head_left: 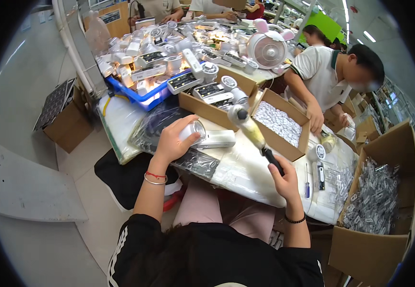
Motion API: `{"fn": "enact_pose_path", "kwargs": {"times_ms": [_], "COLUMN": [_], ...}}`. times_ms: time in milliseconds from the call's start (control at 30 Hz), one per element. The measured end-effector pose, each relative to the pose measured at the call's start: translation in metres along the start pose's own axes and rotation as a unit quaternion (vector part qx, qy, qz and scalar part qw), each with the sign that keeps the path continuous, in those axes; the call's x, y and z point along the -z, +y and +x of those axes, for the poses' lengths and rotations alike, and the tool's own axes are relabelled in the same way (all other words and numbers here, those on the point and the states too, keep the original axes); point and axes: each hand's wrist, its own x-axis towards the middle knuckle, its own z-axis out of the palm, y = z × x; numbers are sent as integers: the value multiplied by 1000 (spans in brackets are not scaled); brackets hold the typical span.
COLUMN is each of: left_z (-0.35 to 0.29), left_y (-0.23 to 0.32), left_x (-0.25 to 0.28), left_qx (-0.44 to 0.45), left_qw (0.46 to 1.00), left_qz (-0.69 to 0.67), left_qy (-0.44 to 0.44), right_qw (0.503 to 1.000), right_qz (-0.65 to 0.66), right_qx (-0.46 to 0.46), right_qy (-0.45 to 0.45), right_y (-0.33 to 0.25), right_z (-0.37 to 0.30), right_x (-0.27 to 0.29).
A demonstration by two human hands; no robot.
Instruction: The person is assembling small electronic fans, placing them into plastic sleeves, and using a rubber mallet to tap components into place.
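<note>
My left hand (174, 138) is wrapped round the round head of a white lamp (198, 130) over the table's near edge. A long white rectangular body (217, 139) lies right beside that head; whether the two are joined I cannot tell. In my right hand (286, 178) is a hammer (253, 134), gripped by its black handle. Its shaft is yellowish and looks wrapped, and its rounded grey head points up and away, to the right of the lamp. Both hands are closed, and the hammer's head is apart from the lamp.
A carton of small white pieces (279, 122) and a carton of lamps (202, 107) stand ahead, beside a blue crate (145, 103). Many lamps cover the far table. Right lie a screwdriver (307, 186) and a large box of clear parts (375, 196). A co-worker (322, 71) leans in.
</note>
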Motion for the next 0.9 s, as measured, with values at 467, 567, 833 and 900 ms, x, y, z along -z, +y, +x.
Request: {"fn": "enact_pose_path", "kwargs": {"times_ms": [467, 567, 833, 900], "left_z": [-3, -3, -1, -3], "left_y": [0, -2, 1, -1], "left_x": [-3, -4, -5, -6], "left_qx": [34, 19, 64, 67], "left_qw": [999, 1000, 998, 997], "left_qz": [4, 10, 21, 25], "left_qy": [9, 12, -9, -10], "right_qw": [998, 996, 997, 998], "right_qz": [31, 58, 28, 18], "right_qx": [-47, -60, -60, -60], "right_qy": [-35, -34, -32, -26], "right_y": [37, 41, 32, 7], "right_z": [-30, -28, -24, -19], "right_x": [16, 14, 11, 10]}}
